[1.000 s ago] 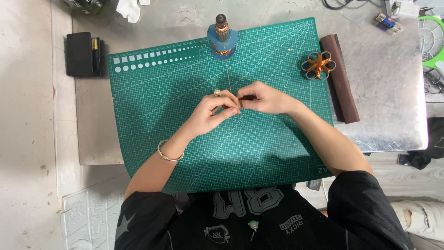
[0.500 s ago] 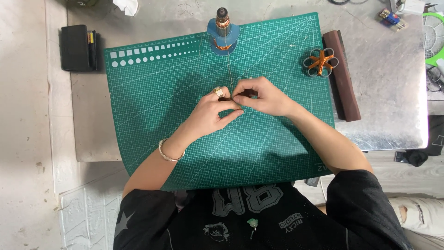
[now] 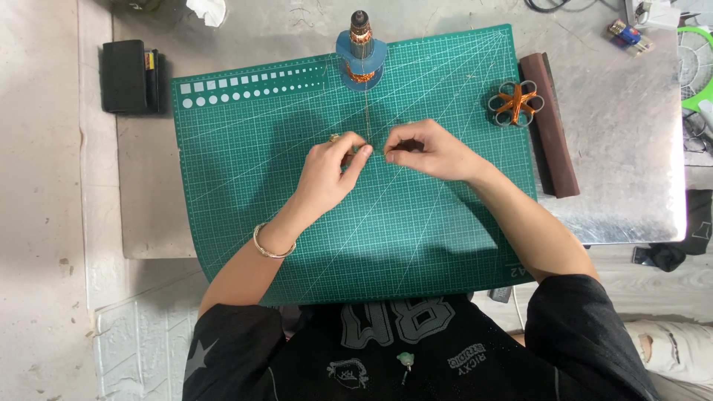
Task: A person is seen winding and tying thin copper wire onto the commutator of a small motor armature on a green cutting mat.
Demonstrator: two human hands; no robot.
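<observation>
Your left hand (image 3: pixel 327 174) and right hand (image 3: pixel 427 151) meet over the middle of the green cutting mat (image 3: pixel 245 215), fingertips almost touching each other. Both are pinched nearly closed: the thumb and forefinger of each press together on something very small and thin between them, which looks like a fine wire (image 3: pixel 368 122) running up the mat from your fingers toward the motor armature (image 3: pixel 360 48); the piece inside the pinch itself is too small to make out. That armature stands upright at the far edge of the mat, a blue-collared cylinder with copper winding showing at its base, well apart from your hands and directly ahead of them. Your left wrist wears a thin metal bracelet (image 3: pixel 272 246), and a ring shows on a finger of the left hand. To the right of your right hand, near the mat's far right corner, lies a small flower-shaped coil former (image 3: pixel 515 102) wound with copper wire, just beside a long dark brown block (image 3: pixel 553 126) that lies along the mat's right edge on the metal table (image 3: pixel 631 148). A black case (image 3: pixel 128 76) rests on the table off the mat's far left corner.
</observation>
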